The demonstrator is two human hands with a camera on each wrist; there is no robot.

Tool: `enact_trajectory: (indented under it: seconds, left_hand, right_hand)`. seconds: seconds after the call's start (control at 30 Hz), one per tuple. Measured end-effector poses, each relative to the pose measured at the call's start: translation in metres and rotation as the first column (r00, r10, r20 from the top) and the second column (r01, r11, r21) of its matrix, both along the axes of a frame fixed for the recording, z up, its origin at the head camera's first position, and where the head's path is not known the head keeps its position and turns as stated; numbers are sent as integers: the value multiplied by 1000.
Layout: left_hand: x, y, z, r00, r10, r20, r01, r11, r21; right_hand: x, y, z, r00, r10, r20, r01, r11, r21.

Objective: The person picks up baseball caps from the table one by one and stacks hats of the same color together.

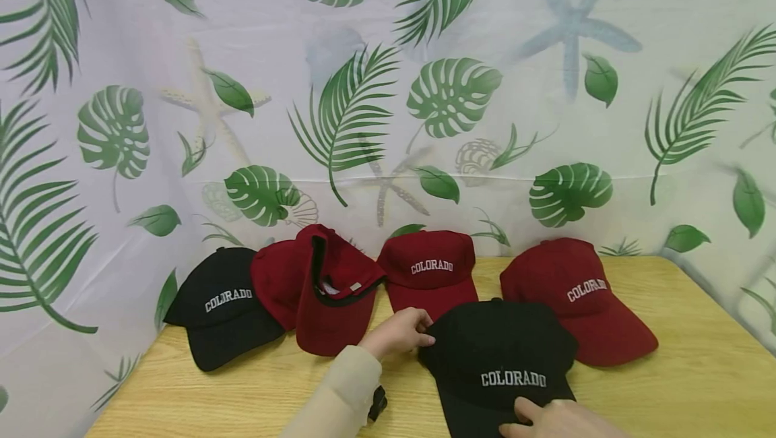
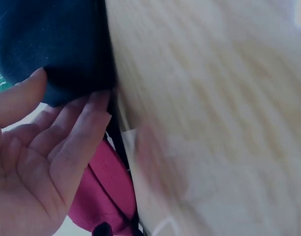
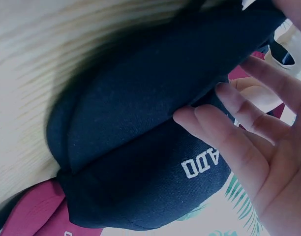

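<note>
A black cap with white COLORADO lettering lies on the near right of the table, its brim toward me. At its left side edge my left hand pinches the cloth; the left wrist view shows the thumb on one side and fingertips tucked behind the cap. My right hand is at the brim, partly out of the head view. Seen from the right wrist, its fairly straight fingers touch the black cap where brim meets crown. Its thumb is mostly cut off.
A red cap sits behind right, another red cap behind left. Farther left, a tilted red cap shows its inside, overlapping more red cloth beside a black cap. A leaf-patterned cloth hangs behind the wooden table.
</note>
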State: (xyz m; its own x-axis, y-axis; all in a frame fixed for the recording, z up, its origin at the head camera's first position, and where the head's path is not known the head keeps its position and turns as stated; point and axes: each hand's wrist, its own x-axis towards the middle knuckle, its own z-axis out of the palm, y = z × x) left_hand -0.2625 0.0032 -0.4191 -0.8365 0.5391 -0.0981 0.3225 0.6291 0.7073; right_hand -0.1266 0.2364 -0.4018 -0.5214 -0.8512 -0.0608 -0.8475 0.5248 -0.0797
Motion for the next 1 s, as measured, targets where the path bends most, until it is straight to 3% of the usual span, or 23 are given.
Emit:
enact_trajectory:
  seconds: [0.1, 0.27, 0.43, 0.57, 0.73, 0.87, 1.0]
  left_hand:
    - [1, 0, 1, 1000, -17, -13, 16, 999, -42]
    - [1, 6, 3, 988, -79, -135, 57, 986, -158]
    - [0, 10, 5, 980, -81, -183, 40, 974, -221]
    - [-2, 10, 6, 990, -48, -134, 22, 982, -189]
    - [-2, 2, 12, 997, -71, -29, 65, 984, -164]
    - [9, -11, 25, 995, -101, 8, 101, 984, -143]
    - [28, -31, 42, 995, -103, -5, 103, 991, -88]
  right_hand:
    - [-1, 1, -1, 1000, -5, 7, 5, 1000, -11]
    - [-3, 2, 0, 998, -34, 58, 35, 999, -18]
    - [-5, 1, 1, 993, -69, 99, 69, 998, 8]
    - [-6, 1, 0, 992, -79, 95, 79, 997, 1]
    - [-5, 2, -1, 991, -101, 84, 102, 995, -3]
    - [-3, 0, -1, 980, -162, 117, 161, 987, 25]
    - [-3, -4, 1, 954, -246, 169, 245, 969, 28]
